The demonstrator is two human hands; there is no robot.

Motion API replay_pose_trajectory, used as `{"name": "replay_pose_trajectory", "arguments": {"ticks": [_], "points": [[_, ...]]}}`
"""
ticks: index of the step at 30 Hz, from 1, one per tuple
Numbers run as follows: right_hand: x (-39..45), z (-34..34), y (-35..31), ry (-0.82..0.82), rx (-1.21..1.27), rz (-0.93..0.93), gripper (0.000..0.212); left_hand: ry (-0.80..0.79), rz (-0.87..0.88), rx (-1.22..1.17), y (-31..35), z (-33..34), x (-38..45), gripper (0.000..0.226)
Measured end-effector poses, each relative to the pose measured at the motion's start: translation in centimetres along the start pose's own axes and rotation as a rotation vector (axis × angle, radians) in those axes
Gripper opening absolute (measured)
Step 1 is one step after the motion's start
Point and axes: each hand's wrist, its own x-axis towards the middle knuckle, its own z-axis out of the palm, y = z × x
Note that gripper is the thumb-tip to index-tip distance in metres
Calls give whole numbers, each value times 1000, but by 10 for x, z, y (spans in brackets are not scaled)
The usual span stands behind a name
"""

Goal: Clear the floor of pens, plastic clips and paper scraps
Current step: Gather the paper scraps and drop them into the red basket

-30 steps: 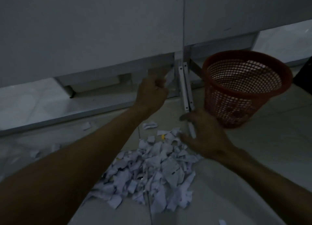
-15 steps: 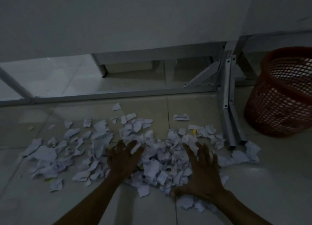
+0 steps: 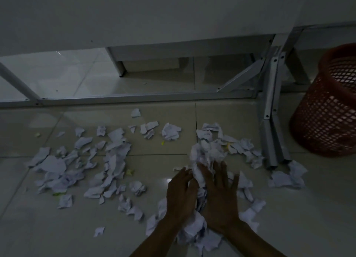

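Observation:
Torn white paper scraps (image 3: 113,160) lie scattered over the tiled floor. A bunched heap of scraps (image 3: 205,156) sits between my two hands. My left hand (image 3: 180,197) presses against the heap's left side with straight fingers. My right hand (image 3: 221,197) presses in from the right, fingers spread and flat. More scraps (image 3: 200,235) lie under my wrists. A few small yellow bits (image 3: 129,172) lie among the paper. No pens show.
A red mesh waste basket (image 3: 327,114) stands at the right on the floor. Grey metal table legs (image 3: 271,110) and a floor bar (image 3: 134,98) run behind the scraps. Loose scraps (image 3: 289,177) lie by the leg's foot.
My hands have drawn together from wide apart on the pile, bunching scraps into a heap between them. The view has shifted slightly left.

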Motion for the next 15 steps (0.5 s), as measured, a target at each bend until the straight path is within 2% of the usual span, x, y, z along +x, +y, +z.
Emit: {"name": "replay_pose_trajectory", "arguments": {"ticks": [4,6,8,10,12,15], "points": [[8,17,6,23,1,-99,93,-47,-244,-148,17,-4,2,34],[8,26,9,60,49,-141,83,-99,-330,-205,19,-6,4,34],[9,29,9,138,109,-160,64,-83,-255,-233,19,-7,5,39],[11,25,6,194,150,-149,41,34,-141,-245,15,-5,3,42],[10,21,2,193,153,-148,38,167,-100,-248,8,-4,-2,40],[8,19,2,195,175,-184,45,265,46,-175,7,-7,-7,19]]}}
